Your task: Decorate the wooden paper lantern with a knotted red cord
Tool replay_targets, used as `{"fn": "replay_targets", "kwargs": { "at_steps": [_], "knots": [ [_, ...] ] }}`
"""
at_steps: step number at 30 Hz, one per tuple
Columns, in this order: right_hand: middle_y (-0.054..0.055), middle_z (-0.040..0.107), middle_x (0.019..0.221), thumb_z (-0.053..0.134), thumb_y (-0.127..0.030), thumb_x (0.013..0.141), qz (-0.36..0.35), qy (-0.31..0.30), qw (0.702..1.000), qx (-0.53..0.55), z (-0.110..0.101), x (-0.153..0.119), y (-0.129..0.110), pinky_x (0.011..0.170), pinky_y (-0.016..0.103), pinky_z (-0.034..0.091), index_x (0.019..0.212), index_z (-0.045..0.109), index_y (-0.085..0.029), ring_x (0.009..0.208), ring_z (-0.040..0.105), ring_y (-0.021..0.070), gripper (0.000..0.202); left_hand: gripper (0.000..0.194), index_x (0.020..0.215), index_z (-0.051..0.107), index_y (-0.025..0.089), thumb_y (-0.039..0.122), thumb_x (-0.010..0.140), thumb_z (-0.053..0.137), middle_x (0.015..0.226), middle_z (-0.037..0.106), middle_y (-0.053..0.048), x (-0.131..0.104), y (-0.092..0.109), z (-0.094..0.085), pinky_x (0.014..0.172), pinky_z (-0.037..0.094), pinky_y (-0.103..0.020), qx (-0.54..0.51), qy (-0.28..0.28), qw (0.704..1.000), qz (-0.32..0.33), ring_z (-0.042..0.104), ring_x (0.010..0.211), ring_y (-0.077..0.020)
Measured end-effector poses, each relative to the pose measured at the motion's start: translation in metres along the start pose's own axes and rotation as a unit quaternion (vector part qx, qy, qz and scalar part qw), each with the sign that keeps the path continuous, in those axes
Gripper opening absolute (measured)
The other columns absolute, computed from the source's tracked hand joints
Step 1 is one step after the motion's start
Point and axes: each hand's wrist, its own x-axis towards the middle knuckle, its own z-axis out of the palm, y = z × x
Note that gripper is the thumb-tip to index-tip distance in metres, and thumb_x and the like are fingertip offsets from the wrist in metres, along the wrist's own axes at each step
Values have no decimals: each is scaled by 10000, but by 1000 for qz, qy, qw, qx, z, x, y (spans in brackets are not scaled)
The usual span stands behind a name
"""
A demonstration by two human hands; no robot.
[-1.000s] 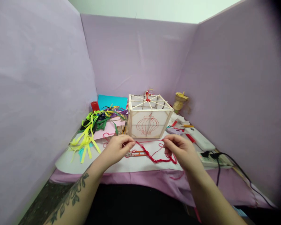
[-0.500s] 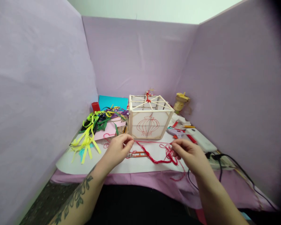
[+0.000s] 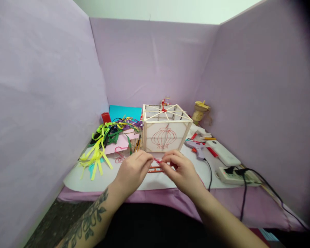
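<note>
My left hand (image 3: pixel 135 169) and my right hand (image 3: pixel 181 172) are close together over the front of the white table. Both pinch red thread (image 3: pixel 157 160), a short piece of which shows between the fingertips. Most of the thread is hidden behind my right hand. Just beyond my hands stands a box-shaped lantern (image 3: pixel 165 136) with a wooden stick frame, an open crossed top and a red lantern drawing on its front. A red cord (image 3: pixel 164 106) is knotted at the centre of its top. Under my fingers lies an orange-handled tool (image 3: pixel 155 169), partly covered.
On the left lie yellow-green and purple ribbons (image 3: pixel 100 137), pink paper (image 3: pixel 116 146) and a blue sheet (image 3: pixel 125 113). To the right are a glue gun (image 3: pixel 196 146), a white device (image 3: pixel 223 152), a power strip (image 3: pixel 235 177) with black cables and a cup (image 3: pixel 200 112). Lilac walls enclose the table.
My right hand has moved left to meet my left hand, which shifted slightly right. The stretched thread between them is now short, and the red tangle has gone behind my right hand.
</note>
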Motion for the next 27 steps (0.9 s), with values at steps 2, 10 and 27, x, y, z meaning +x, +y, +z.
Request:
{"fn": "replay_targets", "kwargs": {
  "at_steps": [2, 10, 27],
  "knots": [
    [36, 613, 816, 610, -204, 830, 20, 8, 1000, 16, -3, -2, 2, 615, 229, 463, 729, 654, -183, 680, 557, 117, 112, 112, 948, 602, 166, 190, 937, 494, 870, 633, -42, -1, -3, 0, 751, 477, -258, -8, 18, 999, -35, 592, 829, -145],
    [31, 609, 807, 630, -203, 814, 10, 11, 999, 42, -2, -6, -1, 569, 218, 427, 736, 685, -189, 651, 537, 102, 97, 205, 1095, 600, 190, 256, 904, 565, 1011, 592, -59, -2, 15, 10, 620, 478, -206, -170, -13, 980, -101, 579, 797, -117],
    [-41, 636, 695, 463, -125, 898, 119, 464, 670, 567, -187, -31, 70, 481, 100, 544, 692, 600, -225, 594, 637, 59, 266, 310, 764, 476, 132, 38, 970, 263, 631, 545, 24, -7, -55, -51, 409, 378, -48, -729, 386, 437, -359, 475, 439, 4]
  ]
}}
